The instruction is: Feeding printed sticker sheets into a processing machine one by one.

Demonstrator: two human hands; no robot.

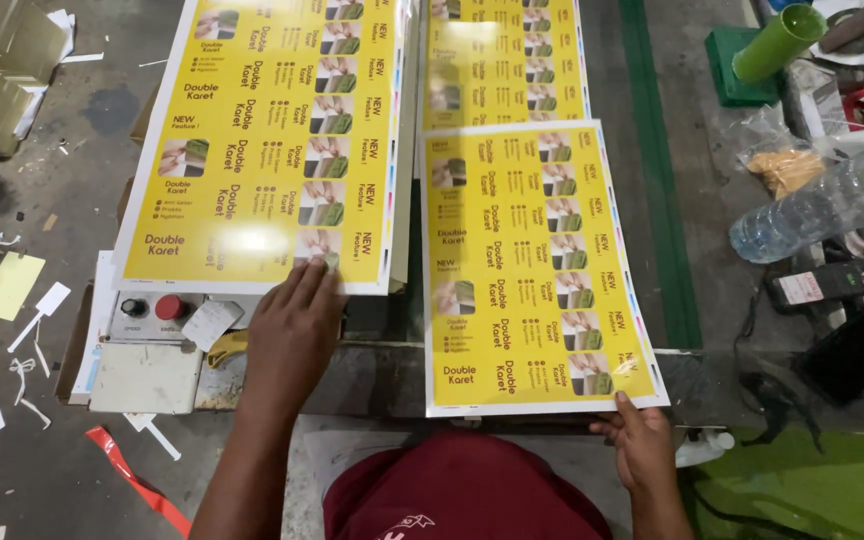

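glossy yellow paper sheets (537,270), clear plastic bottle (832,200)

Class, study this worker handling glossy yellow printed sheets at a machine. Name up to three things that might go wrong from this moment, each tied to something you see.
1. The right hand pinches only the near corner of the right-hand sheet, so it might crease or skew.
2. The left hand presses just the edge of the left stack of sheets, which overhangs the control box; sheets may slide off.
3. A plastic water bottle lies nearby; a leak could spoil prints.
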